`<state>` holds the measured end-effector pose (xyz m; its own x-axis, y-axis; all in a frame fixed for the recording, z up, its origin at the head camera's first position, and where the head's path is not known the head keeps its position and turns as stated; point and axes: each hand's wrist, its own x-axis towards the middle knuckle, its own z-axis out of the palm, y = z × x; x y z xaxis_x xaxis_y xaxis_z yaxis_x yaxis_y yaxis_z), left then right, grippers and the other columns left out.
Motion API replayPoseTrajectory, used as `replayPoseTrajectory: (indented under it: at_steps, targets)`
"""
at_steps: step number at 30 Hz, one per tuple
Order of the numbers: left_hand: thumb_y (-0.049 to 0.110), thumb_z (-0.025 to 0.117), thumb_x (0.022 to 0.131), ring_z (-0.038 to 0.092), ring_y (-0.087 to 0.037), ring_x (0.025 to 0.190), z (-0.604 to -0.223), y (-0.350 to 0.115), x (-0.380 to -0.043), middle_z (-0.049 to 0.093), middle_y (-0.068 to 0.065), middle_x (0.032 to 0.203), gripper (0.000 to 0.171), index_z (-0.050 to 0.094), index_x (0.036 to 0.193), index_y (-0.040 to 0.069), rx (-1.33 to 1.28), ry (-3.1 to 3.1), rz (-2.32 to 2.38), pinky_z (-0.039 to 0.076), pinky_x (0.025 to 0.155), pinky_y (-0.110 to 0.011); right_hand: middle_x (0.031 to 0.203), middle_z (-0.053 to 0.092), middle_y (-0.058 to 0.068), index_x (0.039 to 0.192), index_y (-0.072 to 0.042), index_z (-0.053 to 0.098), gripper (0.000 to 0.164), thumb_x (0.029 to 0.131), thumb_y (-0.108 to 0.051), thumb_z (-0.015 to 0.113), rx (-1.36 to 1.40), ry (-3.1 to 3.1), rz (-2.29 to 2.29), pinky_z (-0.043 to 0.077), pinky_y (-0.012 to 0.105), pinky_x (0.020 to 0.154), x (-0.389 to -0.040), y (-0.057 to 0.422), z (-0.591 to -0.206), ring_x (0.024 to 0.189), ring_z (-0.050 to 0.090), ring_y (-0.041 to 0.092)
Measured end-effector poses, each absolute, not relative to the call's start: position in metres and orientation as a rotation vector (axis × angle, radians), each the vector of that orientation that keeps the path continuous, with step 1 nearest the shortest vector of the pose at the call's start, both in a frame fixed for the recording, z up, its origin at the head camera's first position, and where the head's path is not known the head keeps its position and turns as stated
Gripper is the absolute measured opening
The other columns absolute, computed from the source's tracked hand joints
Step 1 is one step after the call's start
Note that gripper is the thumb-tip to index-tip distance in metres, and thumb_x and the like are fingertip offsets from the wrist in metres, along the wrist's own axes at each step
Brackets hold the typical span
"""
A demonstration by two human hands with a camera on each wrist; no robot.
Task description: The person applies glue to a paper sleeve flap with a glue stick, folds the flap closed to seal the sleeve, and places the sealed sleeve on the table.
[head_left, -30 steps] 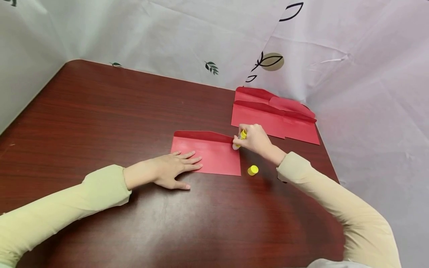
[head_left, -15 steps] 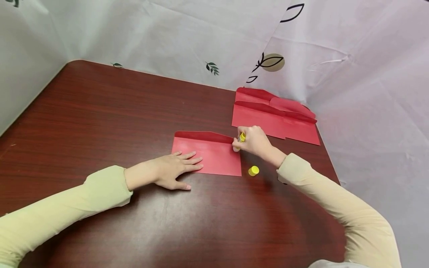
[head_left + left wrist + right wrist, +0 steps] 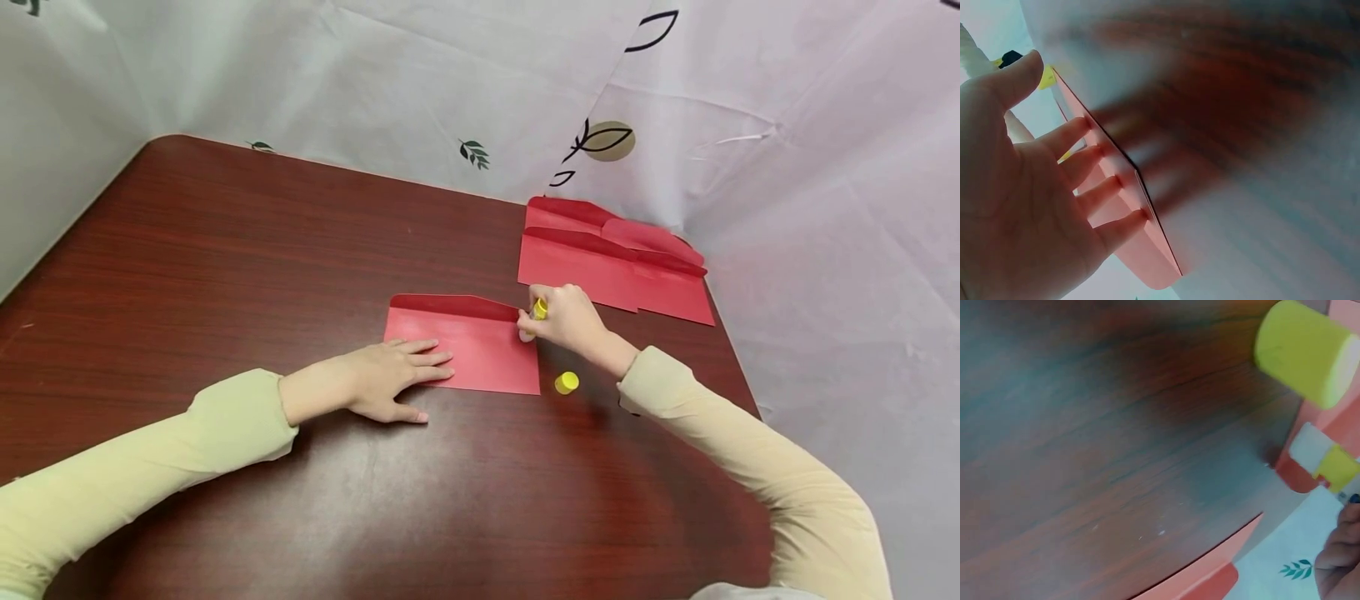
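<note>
A red envelope [image 3: 491, 354] lies on the dark wooden table with its flap unfolded away from me. My left hand [image 3: 378, 379] presses its lower left part, fingers straight and spread, thumb on the wood. In the left wrist view the four fingertips of that hand [image 3: 1029, 187] rest on the envelope's paper [image 3: 1138, 253]. My right hand [image 3: 573, 318] grips a yellow glue stick [image 3: 541, 309] over the envelope's right edge, just below the flap fold. In the right wrist view the white glue end of the stick [image 3: 1310, 447] points down close to the envelope. A yellow cap [image 3: 567, 382] sits right of the envelope.
Several more red envelopes [image 3: 577, 265], flaps unfolded, overlap each other at the table's back right, just beyond my right hand. White cloth [image 3: 360, 75] printed with leaves hangs behind the table [image 3: 247, 242] and along its sides.
My right hand has moved the glue stick slightly down along the envelope's right edge. The left hand, the envelope and the cap have stayed in place.
</note>
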<state>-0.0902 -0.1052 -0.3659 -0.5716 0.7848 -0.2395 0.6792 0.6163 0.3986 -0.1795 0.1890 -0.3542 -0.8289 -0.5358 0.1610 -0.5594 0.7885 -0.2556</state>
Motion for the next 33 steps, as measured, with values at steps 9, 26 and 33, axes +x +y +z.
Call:
replayPoseTrajectory:
  at_steps: [9,26,33]
  targets:
    - [0.038,0.060,0.092,0.036,-0.029,0.140,-0.359,-0.099,-0.097,0.046,-0.004,0.148,0.051,0.052,0.138,0.017,1.180,2.501,0.368,0.030,0.111,-0.057,0.051,0.050,-0.003,0.078,-0.013,0.058,0.024,0.083,-0.031,0.072,0.935,-2.942,0.480,0.035,0.023,0.045,-0.178,0.202,-0.345,0.043,0.041,0.010]
    - [0.014,0.073,0.083,0.054,-0.022,0.119,-0.352,-0.097,-0.117,0.066,0.002,0.120,0.036,0.065,0.118,0.020,1.395,2.633,0.295,0.040,0.089,-0.045,0.069,0.065,-0.003,0.092,-0.011,0.059,0.009,0.093,-0.020,0.060,0.539,-2.896,1.846,0.043,0.025,0.049,-0.190,0.208,-0.339,0.056,0.053,0.012]
    - [0.024,0.068,0.088,0.044,-0.028,0.133,-0.348,-0.089,-0.134,0.051,-0.010,0.143,0.049,0.056,0.133,0.010,1.204,2.906,0.375,0.041,0.094,-0.046,0.076,0.071,-0.005,0.098,-0.011,0.057,0.009,0.092,-0.017,0.061,0.397,-2.828,2.069,0.050,0.021,0.057,-0.198,0.193,-0.342,0.062,0.060,0.010]
